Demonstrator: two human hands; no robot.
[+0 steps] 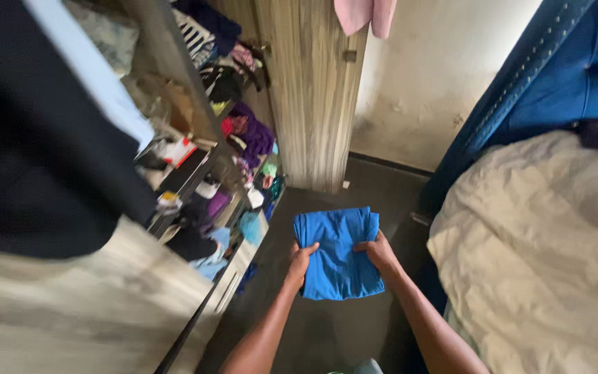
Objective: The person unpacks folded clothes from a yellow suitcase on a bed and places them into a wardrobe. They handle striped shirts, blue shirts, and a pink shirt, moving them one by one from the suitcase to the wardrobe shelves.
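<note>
Dark panel (29,131) closest to camera, filling upper left, blurred. Pale quilted bedding (541,256) at right, blue padded headboard (569,69) above it. Open wardrobe shelves (195,90) at left, crammed with mixed clothes. Dark floor (327,332) below. Folded blue cloth (337,253) held out at centre over floor, between wardrobe and bed. Left hand (301,260) clamped on cloth's left edge, thumb on top. Right hand (380,253) closed on right edge.
</note>
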